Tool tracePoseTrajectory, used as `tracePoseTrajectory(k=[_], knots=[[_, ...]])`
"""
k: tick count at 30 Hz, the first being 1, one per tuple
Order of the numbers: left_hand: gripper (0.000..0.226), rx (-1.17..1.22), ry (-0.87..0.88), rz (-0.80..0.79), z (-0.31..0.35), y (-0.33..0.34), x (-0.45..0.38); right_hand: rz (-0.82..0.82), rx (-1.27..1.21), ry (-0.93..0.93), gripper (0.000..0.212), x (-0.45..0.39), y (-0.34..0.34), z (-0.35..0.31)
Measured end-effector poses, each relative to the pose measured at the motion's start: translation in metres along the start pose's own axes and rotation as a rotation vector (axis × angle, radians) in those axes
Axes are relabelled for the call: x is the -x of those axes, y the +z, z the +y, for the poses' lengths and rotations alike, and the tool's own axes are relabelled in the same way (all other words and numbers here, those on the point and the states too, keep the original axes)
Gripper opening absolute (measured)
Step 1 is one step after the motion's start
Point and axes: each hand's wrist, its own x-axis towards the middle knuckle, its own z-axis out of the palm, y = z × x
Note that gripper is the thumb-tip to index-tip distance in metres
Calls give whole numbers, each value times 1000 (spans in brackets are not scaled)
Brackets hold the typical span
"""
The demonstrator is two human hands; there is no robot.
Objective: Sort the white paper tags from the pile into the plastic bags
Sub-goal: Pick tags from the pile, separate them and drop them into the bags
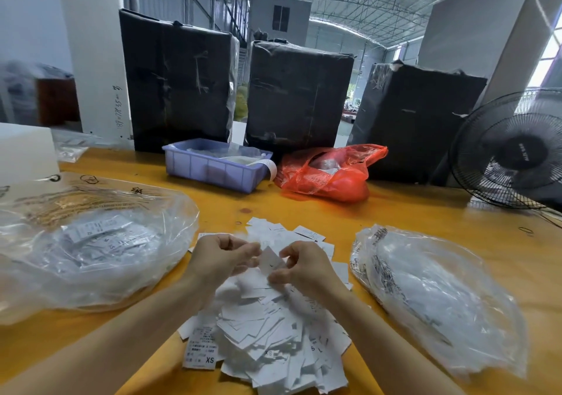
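Head view, looking down at a yellow table. A pile of white paper tags lies in the middle, between two clear plastic bags: the left bag with tags inside, the right bag crumpled. Both hands hover just above the pile. The right hand pinches a single tag between thumb and fingers; the left hand has curled fingers touching the same tag's edge. Farther back sit a blue bin, a red bag, three black-wrapped boxes and a fan.
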Motion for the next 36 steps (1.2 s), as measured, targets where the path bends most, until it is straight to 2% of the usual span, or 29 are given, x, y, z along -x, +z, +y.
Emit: tracePoseTrajectory(k=[3, 8, 10, 12, 14, 18, 27, 33, 36], knots=[[16, 5, 1, -39, 1, 0, 2, 81, -101, -30, 14, 1, 1, 5], [22, -42, -12, -80, 5, -1, 6, 214, -271, -63, 11, 7, -20, 1], [26, -28, -21, -100, 7, 1, 9, 219, -361, -100, 15, 11, -33, -5], [22, -21, -36, -112, 7, 2, 9, 189, -388, -149, 10, 15, -44, -12], [13, -30, -50, -126, 6, 2, 9, 143, -366, -191, 3, 18, -50, -19], [6, -17, -81, -162, 7, 4, 10, 131, -231, -262, 6, 23, -51, -27], [13, -34, -92, -226, 9, 3, 12, 154, -61, -320, 6, 26, -50, -29], [29, -82, -96, -290, 12, 3, 14, 146, -37, -345, 5, 27, -48, -29], [28, -75, -101, -308, 13, 4, 15, 115, -44, -338, 4, 26, -49, -29]])
